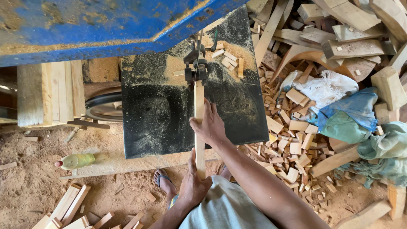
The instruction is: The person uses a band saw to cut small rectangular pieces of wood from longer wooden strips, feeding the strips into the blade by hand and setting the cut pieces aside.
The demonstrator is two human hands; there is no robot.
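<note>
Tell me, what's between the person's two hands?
In the head view, only the thin wooden strip runs between them: the right hand presses it on the black saw table, the left hand grips its near end.

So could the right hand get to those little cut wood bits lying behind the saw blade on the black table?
Probably not safely. The right hand grips the long thin wooden strip, and the small pale wood offcuts lie beyond the saw blade guide, on the black sawdust-covered table. It would have to let go and pass beside the blade.
</note>
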